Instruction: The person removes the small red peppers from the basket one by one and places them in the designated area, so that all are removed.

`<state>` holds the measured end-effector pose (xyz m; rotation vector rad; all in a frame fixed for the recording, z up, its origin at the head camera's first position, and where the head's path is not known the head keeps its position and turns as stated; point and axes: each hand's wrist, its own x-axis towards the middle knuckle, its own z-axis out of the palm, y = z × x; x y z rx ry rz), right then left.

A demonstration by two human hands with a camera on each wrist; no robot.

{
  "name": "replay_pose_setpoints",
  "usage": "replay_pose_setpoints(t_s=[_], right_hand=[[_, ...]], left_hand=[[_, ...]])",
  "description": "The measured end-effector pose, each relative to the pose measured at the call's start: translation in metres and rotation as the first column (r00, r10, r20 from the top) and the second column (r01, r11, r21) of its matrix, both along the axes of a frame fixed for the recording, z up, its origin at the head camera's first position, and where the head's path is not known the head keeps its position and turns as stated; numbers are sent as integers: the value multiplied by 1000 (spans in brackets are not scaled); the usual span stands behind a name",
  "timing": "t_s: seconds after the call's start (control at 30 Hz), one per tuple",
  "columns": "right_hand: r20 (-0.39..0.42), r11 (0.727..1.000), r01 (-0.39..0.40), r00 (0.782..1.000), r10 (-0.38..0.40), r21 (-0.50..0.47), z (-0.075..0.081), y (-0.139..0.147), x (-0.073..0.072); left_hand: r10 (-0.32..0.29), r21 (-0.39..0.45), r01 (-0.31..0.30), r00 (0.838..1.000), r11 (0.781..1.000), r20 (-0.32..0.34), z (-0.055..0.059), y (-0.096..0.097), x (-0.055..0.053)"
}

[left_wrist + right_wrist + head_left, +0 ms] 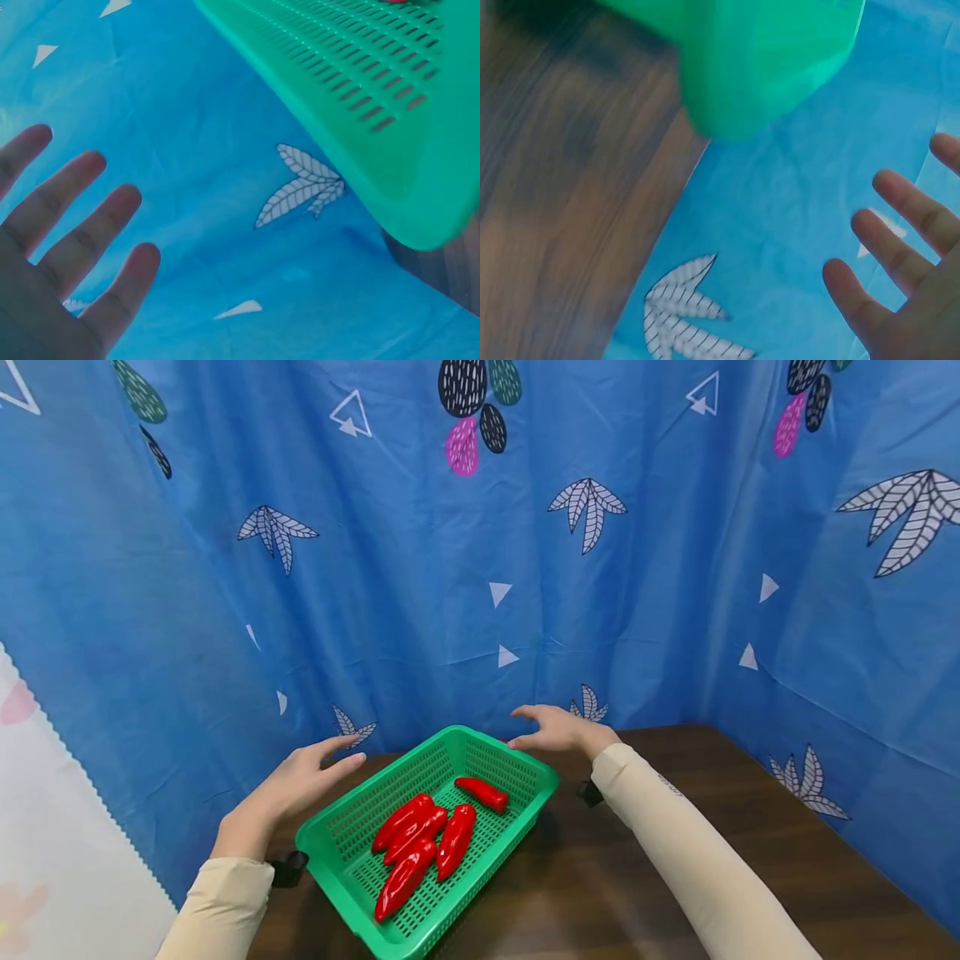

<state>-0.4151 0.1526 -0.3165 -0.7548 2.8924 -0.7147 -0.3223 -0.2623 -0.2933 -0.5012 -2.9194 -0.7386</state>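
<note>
Hovering apart, spread and gripping nothing: left hand (pixel 288 785) left of green basket (pixel 480 872), right hand (pixel 558 731) near its far end; basket standing on desk (pixel 585 877), likely keeping five red peppers (pixel 454 842) contained.

A blue curtain (pixel 420 568) fills the background, falling in soft vertical folds with faint horizontal creases, and turns a corner at the right into another blue stretch (pixel 832 652). Its print mixes white leaf sprigs (pixel 587 510) outlined in black, small white triangles (pixel 500 593), and clusters of black, green and pink drops (pixel 462 385). At the left hangs a white cloth (pixel 45 802) with a zigzag edge and pale pink patches, the lowest perhaps a flower. Below, a dark brown table (pixel 787 843) shows wood grain under soft light.
</note>
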Motion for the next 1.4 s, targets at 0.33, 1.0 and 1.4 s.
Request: replay_pose_setpoints(t_s=[0.33,1.0,1.4], right_hand=[[130,986,-101,984,118,-134,5,-34,3],[311,930,-271,887,342,-248,-10,-102,-19],[490,924,-290,786,378,-248,-31,-122,-28]], left_hand=[[-88,140,103,990,985,-108,-29,-24,23],[13,248,16,994,969,-113,-87,-36,36],[23,343,-47,997,938,74,-101,-36,38]])
